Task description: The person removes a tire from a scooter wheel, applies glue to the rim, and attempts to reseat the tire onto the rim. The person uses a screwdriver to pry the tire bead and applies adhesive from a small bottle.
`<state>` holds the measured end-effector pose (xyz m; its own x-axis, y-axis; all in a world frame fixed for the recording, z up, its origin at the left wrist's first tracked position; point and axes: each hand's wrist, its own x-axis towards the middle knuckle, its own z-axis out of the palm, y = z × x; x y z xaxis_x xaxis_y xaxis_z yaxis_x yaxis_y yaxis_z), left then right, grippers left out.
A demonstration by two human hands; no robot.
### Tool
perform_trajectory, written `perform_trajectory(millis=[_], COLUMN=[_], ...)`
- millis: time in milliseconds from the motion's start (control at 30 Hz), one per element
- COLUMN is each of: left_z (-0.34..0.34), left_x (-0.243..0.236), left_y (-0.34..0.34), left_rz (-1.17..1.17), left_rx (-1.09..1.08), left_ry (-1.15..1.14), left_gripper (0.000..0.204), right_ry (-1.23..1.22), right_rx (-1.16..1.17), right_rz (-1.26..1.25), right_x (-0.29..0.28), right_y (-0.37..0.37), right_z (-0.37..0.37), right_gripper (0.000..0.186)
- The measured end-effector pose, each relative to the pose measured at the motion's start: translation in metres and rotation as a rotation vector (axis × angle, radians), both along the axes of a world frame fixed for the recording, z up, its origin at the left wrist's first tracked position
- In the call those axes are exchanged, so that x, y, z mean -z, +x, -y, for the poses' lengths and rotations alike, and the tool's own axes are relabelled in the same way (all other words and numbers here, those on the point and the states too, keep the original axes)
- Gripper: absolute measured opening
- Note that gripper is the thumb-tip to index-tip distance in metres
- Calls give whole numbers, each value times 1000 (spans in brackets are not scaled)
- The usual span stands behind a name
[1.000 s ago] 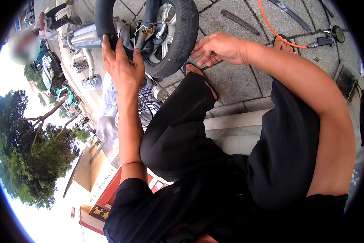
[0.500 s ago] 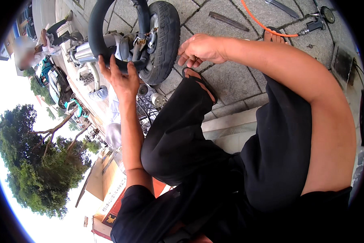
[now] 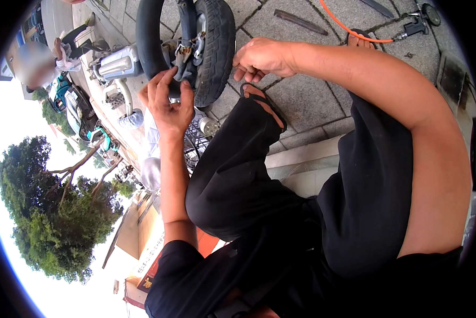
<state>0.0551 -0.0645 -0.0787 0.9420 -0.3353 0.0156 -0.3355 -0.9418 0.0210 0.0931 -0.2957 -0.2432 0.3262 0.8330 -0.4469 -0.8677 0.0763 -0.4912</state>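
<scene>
A black inner tube (image 3: pixel 149 40), rounded with air, hangs out at the left side of a small motor-scooter wheel. My left hand (image 3: pixel 169 106) is closed on the lower part of this tube, thumb and fingers pinching it near the wheel. The black tyre (image 3: pixel 217 53) with block tread stands upright to the right of the tube; metal brake or hub parts (image 3: pixel 184 50) show between them. At the tread's right side is my right hand (image 3: pixel 262 58), fingers loosely curled and apart, with nothing visible in them. Its fingertips lie close to the tyre; whether they touch cannot be made out.
On the paving lie a flat metal tyre lever (image 3: pixel 300 22) and a second lever (image 3: pixel 377 7). An orange air hose (image 3: pixel 340 24) runs to an inflator with a gauge (image 3: pixel 412 27). Parked scooters (image 3: pixel 79 111) and a person (image 3: pixel 68 55) are at the far left. A wire basket (image 3: pixel 195 140) is beside my knee.
The inner tube has shifted right, closer to the tyre, and my left hand has moved down and right with it, its fingers more closed. My right hand stays beside the tread.
</scene>
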Motion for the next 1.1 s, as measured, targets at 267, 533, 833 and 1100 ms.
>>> perform_trajectory(millis=[267,533,833,1100], left_z=[23,15,8,5], left_x=[39,59,64,60], left_y=[-7,-12,-12,-1], left_rz=[-118,-35,2,34], left_rx=[131,162,151,17], left_ry=[72,43,-31,-97], left_gripper=[85,79,75,69], right_ry=[20,-9,17,15], right_rx=[42,69,81,139], right_rz=[-71,-66,-19,-36], right_x=[-5,-5,-12,-20], right_y=[-3,0,6,20], right_z=[-8,-9,-11,-19], right_gripper=[35,23,15,21])
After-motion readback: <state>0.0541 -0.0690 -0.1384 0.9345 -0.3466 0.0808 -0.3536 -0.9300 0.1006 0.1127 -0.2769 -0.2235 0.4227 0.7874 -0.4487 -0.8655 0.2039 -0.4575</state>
